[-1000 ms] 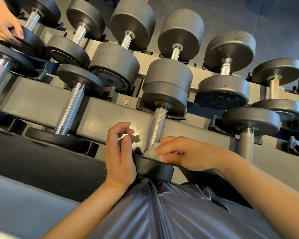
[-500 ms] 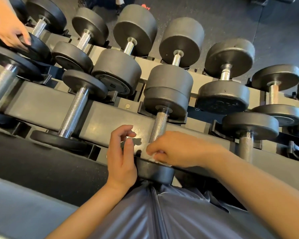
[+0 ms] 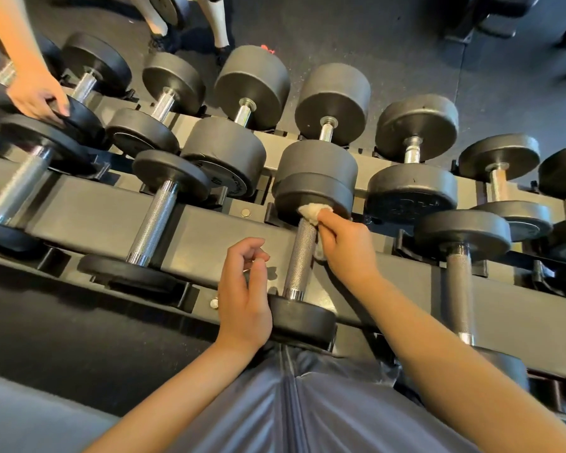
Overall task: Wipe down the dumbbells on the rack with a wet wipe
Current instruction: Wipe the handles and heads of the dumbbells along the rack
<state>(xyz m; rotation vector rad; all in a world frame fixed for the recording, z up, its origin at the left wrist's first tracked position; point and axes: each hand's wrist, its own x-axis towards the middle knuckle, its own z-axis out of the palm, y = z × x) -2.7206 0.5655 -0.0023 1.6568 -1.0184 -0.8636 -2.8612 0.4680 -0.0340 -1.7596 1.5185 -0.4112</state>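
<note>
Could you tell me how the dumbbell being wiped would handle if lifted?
The dumbbell is probably heavy, given its thick black heads. Its knurled handle should grip well, though perhaps damp from the wipe. Round heads would likely roll off the rack.

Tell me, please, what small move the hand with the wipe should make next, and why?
Probably draw the wet wipe back down the knurled handle. The right hand holds it at the handle's far end, against the far head, so the bare metal below looks unwiped in this pass. The left hand rests beside the near head.
</note>
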